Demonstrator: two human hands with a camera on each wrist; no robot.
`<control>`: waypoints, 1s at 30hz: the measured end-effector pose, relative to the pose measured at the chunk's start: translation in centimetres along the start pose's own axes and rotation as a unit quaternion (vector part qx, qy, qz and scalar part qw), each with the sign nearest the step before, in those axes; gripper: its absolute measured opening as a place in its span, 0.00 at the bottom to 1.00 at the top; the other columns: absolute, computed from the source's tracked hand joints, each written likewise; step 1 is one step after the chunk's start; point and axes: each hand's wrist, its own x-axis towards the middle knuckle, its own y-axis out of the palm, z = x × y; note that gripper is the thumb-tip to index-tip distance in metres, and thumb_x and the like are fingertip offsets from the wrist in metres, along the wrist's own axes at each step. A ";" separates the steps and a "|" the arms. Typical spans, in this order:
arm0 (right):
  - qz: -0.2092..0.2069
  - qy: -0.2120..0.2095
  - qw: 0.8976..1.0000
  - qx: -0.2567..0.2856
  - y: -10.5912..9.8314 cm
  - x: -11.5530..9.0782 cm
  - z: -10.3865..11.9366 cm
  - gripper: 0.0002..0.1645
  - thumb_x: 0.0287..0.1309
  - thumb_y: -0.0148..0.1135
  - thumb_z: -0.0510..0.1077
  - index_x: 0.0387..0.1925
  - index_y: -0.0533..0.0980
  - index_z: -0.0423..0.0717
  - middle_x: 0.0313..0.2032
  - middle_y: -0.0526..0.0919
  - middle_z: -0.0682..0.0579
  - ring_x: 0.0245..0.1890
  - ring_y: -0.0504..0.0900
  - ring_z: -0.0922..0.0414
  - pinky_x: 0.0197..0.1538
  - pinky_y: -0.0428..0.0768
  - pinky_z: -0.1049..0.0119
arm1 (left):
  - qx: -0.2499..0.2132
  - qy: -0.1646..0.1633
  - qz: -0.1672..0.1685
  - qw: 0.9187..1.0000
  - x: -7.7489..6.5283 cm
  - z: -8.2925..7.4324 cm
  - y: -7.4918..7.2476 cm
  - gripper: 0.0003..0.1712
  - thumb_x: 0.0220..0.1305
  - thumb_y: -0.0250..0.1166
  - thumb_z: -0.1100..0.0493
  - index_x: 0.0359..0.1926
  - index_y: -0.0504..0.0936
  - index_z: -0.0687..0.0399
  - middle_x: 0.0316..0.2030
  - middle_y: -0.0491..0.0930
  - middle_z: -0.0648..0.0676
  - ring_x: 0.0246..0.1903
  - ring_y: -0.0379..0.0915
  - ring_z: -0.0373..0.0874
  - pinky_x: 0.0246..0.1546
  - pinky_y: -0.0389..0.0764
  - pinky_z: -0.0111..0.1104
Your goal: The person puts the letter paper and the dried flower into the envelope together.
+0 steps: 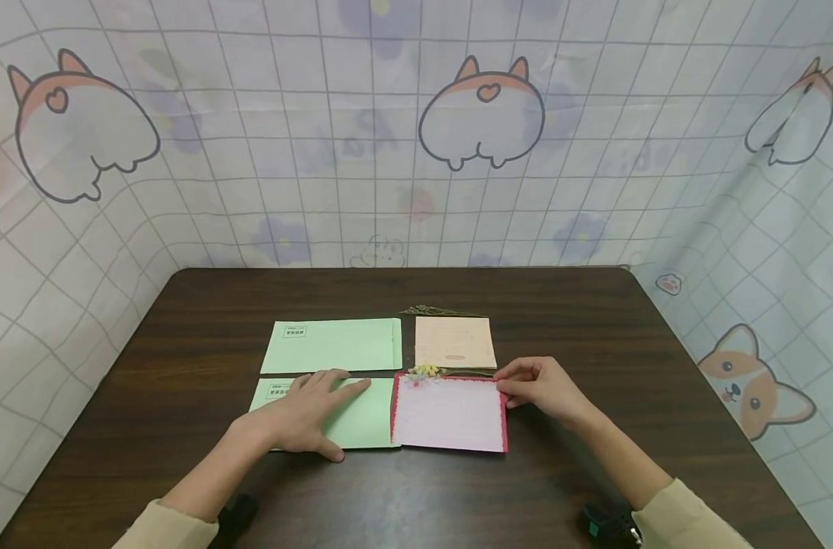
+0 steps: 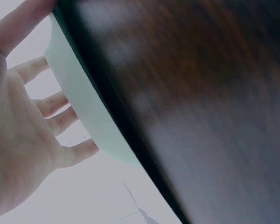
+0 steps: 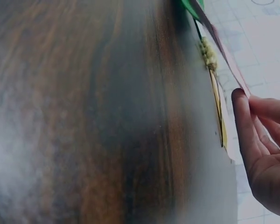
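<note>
My left hand (image 1: 306,415) rests with spread fingers on the near pale green envelope (image 1: 364,427), its thumb at the front edge. With thumb and fingers, my right hand (image 1: 541,389) pinches the upper right edge of a pale pink card with a red border (image 1: 450,419). The card's left edge meets the right end of that envelope; whether any of it is inside, I cannot tell. In the right wrist view the pinched card (image 3: 229,65) slants up off the table. Small yellow flowers (image 1: 426,371) lie along its top edge, with pinkish ones at its upper left corner.
Behind the near envelope lies a second green envelope (image 1: 341,349). To its right is a beige card (image 1: 453,339), with a dried sprig (image 1: 430,310) along its far edge. A patterned curtain (image 1: 361,191) encloses the dark wooden table (image 1: 567,320). Dark devices sit near both sleeves.
</note>
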 end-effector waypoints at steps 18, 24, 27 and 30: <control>0.005 -0.003 1.000 -0.023 1.2 0.4 0.5 0.15 0.64 0.71 0.38 0.46 0.80 0.29 0.36 0.88 0.40 0.32 0.87 0.49 0.39 0.87 0.57 | -0.004 0.003 -0.002 1.000 0.1 0.1 -0.1 0.59 0.51 0.81 0.43 0.79 0.60 0.50 0.71 0.60 0.63 0.71 0.56 0.60 0.64 0.57 0.66; -0.002 0.008 1.000 -0.005 2.3 1.0 0.7 0.12 0.64 0.71 0.36 0.44 0.80 0.30 0.35 0.88 0.41 0.31 0.86 0.50 0.37 0.87 0.57 | -0.002 0.006 -0.006 1.000 0.0 0.0 0.2 0.59 0.51 0.81 0.43 0.79 0.61 0.50 0.71 0.61 0.63 0.70 0.56 0.59 0.64 0.58 0.65; -0.001 0.012 1.000 0.003 2.8 1.2 0.8 0.12 0.64 0.70 0.35 0.44 0.81 0.30 0.34 0.86 0.41 0.30 0.86 0.50 0.37 0.87 0.56 | -0.002 0.006 -0.006 1.000 0.0 0.0 0.1 0.59 0.51 0.81 0.43 0.79 0.61 0.51 0.71 0.61 0.63 0.70 0.56 0.60 0.64 0.58 0.66; -0.002 0.014 1.000 0.000 3.2 1.5 1.0 0.12 0.63 0.71 0.36 0.44 0.81 0.31 0.33 0.86 0.42 0.30 0.86 0.50 0.37 0.87 0.56 | -0.002 0.005 -0.006 1.000 0.0 0.0 0.1 0.59 0.51 0.81 0.43 0.79 0.61 0.51 0.70 0.61 0.63 0.70 0.57 0.60 0.64 0.58 0.65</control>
